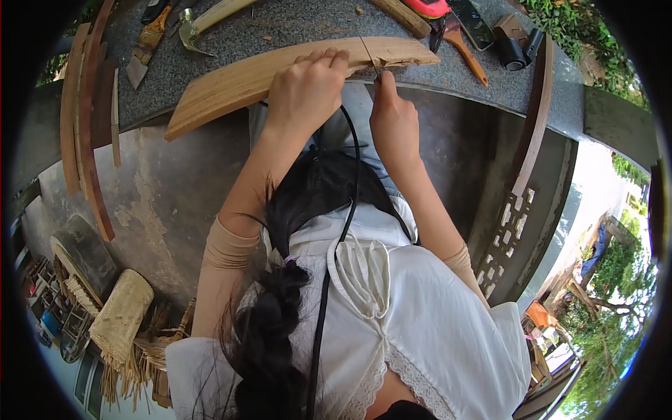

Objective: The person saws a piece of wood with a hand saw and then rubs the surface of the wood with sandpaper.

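A long pale wooden plank (231,80) lies slantwise along the near edge of the grey stone worktop (294,24), its left end jutting past the edge. My left hand (308,87) presses on the plank with its fingers curled over the top. At the right, my right hand (393,119) is closed around the handle of a thin-bladed tool (369,52). The blade, seen nearly edge-on, crosses the plank beside a rough, splintered notch. Most of the tool's handle is hidden in my fist.
Behind the plank lie a claw hammer (192,33), a worn brush (145,45), a wooden bar (400,15), a red tool (428,7), an orange-handled brush (465,52), a phone (472,22) and a black cylinder (514,57). Wood strips (87,140) overhang left; another strip (537,115) overhangs right.
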The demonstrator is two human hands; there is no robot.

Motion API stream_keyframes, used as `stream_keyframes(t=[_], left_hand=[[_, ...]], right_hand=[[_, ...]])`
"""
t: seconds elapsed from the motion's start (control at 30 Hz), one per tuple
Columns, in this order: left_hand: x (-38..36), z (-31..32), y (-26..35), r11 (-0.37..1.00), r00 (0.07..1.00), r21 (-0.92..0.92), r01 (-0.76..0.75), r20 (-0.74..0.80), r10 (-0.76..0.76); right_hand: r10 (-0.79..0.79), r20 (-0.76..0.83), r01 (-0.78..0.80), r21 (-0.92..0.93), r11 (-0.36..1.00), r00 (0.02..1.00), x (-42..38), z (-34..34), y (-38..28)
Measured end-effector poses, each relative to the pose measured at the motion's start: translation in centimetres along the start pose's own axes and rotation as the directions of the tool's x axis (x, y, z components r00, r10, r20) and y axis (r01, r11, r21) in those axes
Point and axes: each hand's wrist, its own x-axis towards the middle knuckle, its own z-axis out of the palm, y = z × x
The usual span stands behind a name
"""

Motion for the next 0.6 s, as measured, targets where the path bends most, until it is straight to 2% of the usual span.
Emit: stream_keyframes(t=[0.03, 0.1, 0.13, 0.27, 0.37, 0.43, 0.47, 0.53, 0.6], left_hand=[[0.3, -0.2, -0.4, 1.000, 1.000, 0.004, -0.001, -0.004, 0.001], [0.6, -0.6, -1.3, 0.994, 0.980, 0.027, 0.110, 0.165, -0.113], [0.6, -0.4, -1.7, 0.997, 0.988, 0.023, 0.068, 0.134, -0.071], [0.7, -0.4, -0.6, 0.993, 0.976, 0.043, 0.109, 0.186, -0.115], [0.3, -0.8, -0.4, 0.993, 0.986, 0.080, 0.084, 0.138, -0.094], [0.3, -1.1, -0.4, 0.999, 0.999, 0.018, 0.040, 0.029, -0.040], [0.6, -0.8, -1.2, 0.995, 0.986, 0.003, 0.102, 0.132, -0.101], [0.6, -0.8, -1.7, 0.995, 0.984, 0.016, 0.101, 0.145, -0.103], [0.6, -0.9, -1.4, 0.995, 0.982, 0.052, 0.088, 0.164, -0.095]], right_hand=[[-0.003, -0.004, 0.003, 0.002, 1.000, 1.000, -0.5, 0.0, 0.3], [0.002, 0.057, 0.001, -0.044, 0.999, 0.998, -3.7, 0.0, 2.4], [0.028, 0.097, -0.024, -0.051, 0.998, 0.995, -5.1, -0.3, 3.1], [0.037, 0.098, -0.035, -0.025, 0.999, 0.994, -4.3, 0.0, 3.1], [-0.022, 0.041, 0.023, -0.043, 0.999, 0.999, -0.4, -0.6, 0.6], [-0.015, 0.055, 0.016, -0.024, 1.000, 0.998, -1.2, -0.6, 1.0], [0.005, 0.077, -0.002, -0.036, 0.999, 0.997, -3.0, -0.4, 2.0], [0.026, 0.095, -0.021, -0.054, 0.998, 0.995, -6.0, -0.6, 3.6], [0.024, 0.096, -0.020, -0.038, 0.999, 0.995, -5.5, -0.6, 3.6]])
